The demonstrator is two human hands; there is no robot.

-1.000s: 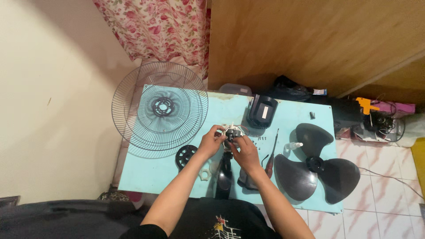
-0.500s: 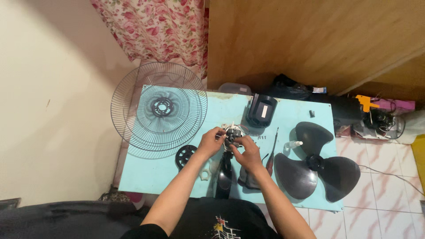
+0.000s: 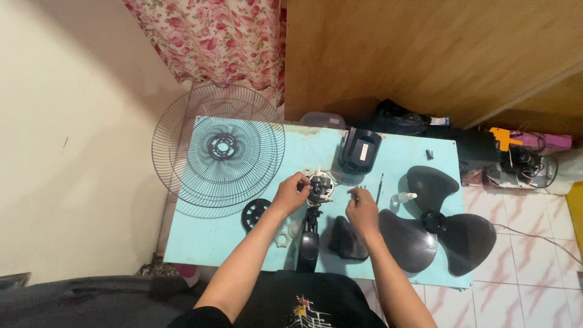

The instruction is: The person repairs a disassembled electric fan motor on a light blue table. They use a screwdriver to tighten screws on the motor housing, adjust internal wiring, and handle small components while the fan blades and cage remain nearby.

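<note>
Left hand is pinching the motor; right hand is pinching a screw, which risks slipping onto the cluttered tabletop.

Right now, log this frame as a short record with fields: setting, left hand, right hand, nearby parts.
setting: light blue table beside a cream wall
left hand: left hand grips the small round fan motor
right hand: right hand is off the motor, pinching something too small to tell
nearby parts: wire fan grilles, dark three-blade propeller, black motor housing, thin screwdriver
</note>
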